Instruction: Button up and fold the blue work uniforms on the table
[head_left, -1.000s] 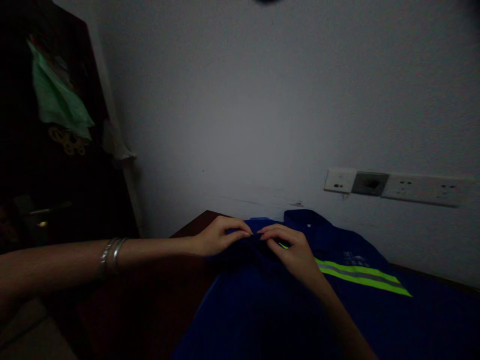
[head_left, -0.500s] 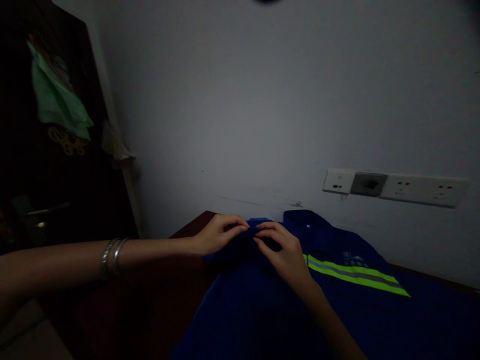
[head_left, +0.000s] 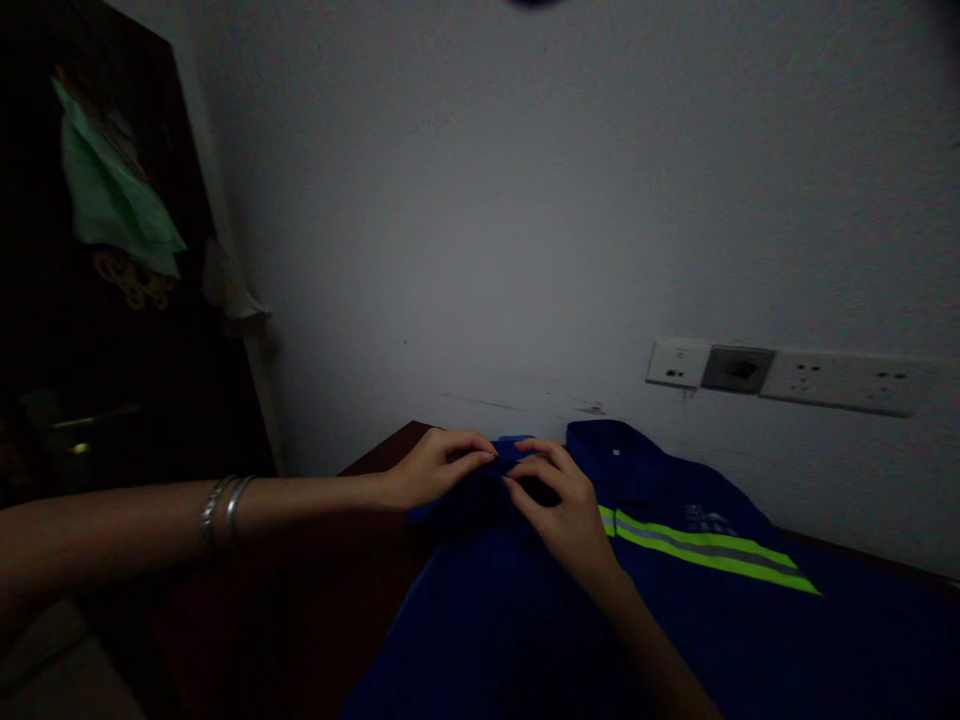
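A dark blue work jacket (head_left: 720,620) with a yellow-green and grey reflective stripe lies spread on a dark red-brown table, its collar toward the wall. My left hand (head_left: 435,467) pinches a raised bit of blue cloth between thumb and fingers. Close beside it on the right, my right hand (head_left: 562,505) has its thumb and forefinger closed on the same bit of cloth, its other fingers curled. Whether a button or a cuff edge is between the fingertips is too dark to tell. Two silver bracelets (head_left: 225,508) circle my left wrist.
A pale wall (head_left: 487,220) rises right behind the table (head_left: 375,455). Sockets and a switch panel (head_left: 832,382) are set in it at right. On the left stands a dark door with a handle (head_left: 94,417) and a hanging green cloth (head_left: 112,190).
My right hand has shifted slightly left, nearer to my left hand. My left hand and the jacket stay almost where they were.
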